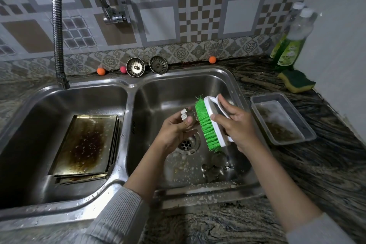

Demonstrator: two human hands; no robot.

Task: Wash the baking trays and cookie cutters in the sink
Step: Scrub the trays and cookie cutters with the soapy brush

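Over the right sink basin (178, 87), my left hand (174, 130) pinches a small metal cookie cutter (185, 114). My right hand (235, 125) grips the white handle of a scrub brush (208, 125), whose green bristles face the cutter and touch it. Several more metal cookie cutters (214, 166) lie on the basin floor near the drain (187, 142), partly under my right forearm. A stack of stained baking trays (85, 142) lies flat in the left basin (29, 125).
A flexible faucet hose (58, 31) rises behind the left basin. Two sink strainers (146, 65) and small coloured balls stand on the back ledge. On the right counter are a plastic container (283, 119), a sponge (296, 80) and dish soap bottles (291, 41).
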